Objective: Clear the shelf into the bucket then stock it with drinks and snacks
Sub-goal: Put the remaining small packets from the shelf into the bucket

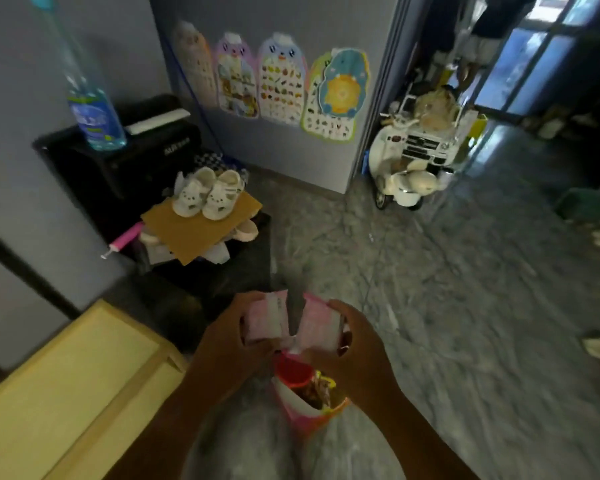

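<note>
My left hand (234, 336) grips a pink-and-white packet (269, 318), and my right hand (352, 337) grips a second pink packet (318, 329) beside it. Both packets are held upright just above a pink bucket (321, 415) on the floor. Inside the bucket I see a red cup-like item (293, 372), a white sheet and some yellow and brown wrappers. The light wooden shelf (70, 386) stands at lower left, its top bare. A tall blue drink bottle (92, 112) stands on a black cabinet (118, 164) at upper left.
A black stool (222, 265) ahead carries cardboard, small white shoes (207, 194) and a pink pump. White ride-on toys (413, 157) are parked by the doorway at right. Posters hang on the grey wall. Marbled floor stretches out to the right, with shoes at the right edge.
</note>
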The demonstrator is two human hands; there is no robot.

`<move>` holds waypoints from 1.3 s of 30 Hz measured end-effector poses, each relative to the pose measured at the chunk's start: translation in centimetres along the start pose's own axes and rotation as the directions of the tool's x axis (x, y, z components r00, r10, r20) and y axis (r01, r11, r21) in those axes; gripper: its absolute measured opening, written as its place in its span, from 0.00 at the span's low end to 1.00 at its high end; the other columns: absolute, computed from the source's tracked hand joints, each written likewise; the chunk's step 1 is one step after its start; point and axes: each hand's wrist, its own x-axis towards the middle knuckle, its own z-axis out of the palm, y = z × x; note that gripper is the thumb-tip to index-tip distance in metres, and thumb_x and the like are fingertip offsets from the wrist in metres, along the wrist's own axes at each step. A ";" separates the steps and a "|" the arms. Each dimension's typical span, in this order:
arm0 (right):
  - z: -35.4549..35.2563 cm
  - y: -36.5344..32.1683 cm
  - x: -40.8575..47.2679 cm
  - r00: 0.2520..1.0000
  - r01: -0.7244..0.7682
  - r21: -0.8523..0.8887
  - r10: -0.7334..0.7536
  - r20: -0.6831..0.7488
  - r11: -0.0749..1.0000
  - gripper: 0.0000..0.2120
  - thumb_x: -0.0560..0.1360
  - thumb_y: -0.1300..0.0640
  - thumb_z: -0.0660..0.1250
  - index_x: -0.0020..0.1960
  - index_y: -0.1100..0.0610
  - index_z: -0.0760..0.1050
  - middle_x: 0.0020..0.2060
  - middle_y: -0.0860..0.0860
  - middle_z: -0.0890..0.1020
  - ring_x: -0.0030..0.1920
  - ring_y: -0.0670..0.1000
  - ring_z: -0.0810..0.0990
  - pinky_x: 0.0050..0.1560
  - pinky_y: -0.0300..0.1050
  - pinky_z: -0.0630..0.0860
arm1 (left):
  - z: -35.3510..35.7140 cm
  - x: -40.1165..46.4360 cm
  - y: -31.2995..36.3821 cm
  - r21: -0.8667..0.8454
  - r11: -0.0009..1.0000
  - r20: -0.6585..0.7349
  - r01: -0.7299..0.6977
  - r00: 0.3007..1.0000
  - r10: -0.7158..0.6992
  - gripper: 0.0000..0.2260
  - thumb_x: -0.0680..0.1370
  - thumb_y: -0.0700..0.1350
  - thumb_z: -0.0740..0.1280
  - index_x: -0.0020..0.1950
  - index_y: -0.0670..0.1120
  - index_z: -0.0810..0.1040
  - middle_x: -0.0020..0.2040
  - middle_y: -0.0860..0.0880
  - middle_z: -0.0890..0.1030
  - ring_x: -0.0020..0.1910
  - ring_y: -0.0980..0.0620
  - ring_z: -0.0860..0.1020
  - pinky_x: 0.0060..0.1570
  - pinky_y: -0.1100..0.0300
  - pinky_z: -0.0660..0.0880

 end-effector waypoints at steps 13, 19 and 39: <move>5.4 25.2 5.4 0.982 -0.155 -0.347 0.181 0.045 0.925 0.41 0.58 0.29 0.72 0.68 0.37 0.66 0.68 0.40 0.65 0.63 0.43 0.71 0.49 0.37 0.76 | 19.7 8.2 -19.7 0.317 0.943 0.211 0.099 0.962 -0.172 0.37 0.71 0.67 0.71 0.74 0.59 0.59 0.66 0.56 0.69 0.64 0.56 0.70 0.61 0.58 0.72; 12.2 34.3 6.1 0.967 -0.123 -0.586 0.229 0.110 0.801 0.41 0.61 0.28 0.70 0.71 0.36 0.65 0.73 0.49 0.64 0.68 0.53 0.64 0.60 0.52 0.75 | 27.2 9.0 -28.5 0.526 0.849 0.246 -0.050 0.965 -0.096 0.37 0.66 0.64 0.73 0.71 0.55 0.66 0.67 0.50 0.71 0.64 0.47 0.70 0.62 0.53 0.70; 10.4 23.0 13.2 0.995 0.012 -0.555 0.046 0.091 0.832 0.30 0.77 0.37 0.59 0.75 0.48 0.63 0.77 0.46 0.61 0.77 0.55 0.59 0.73 0.58 0.64 | 17.6 12.4 -20.4 0.428 0.904 -0.024 0.014 1.000 -0.004 0.27 0.80 0.64 0.56 0.76 0.54 0.63 0.79 0.56 0.59 0.77 0.55 0.58 0.73 0.51 0.64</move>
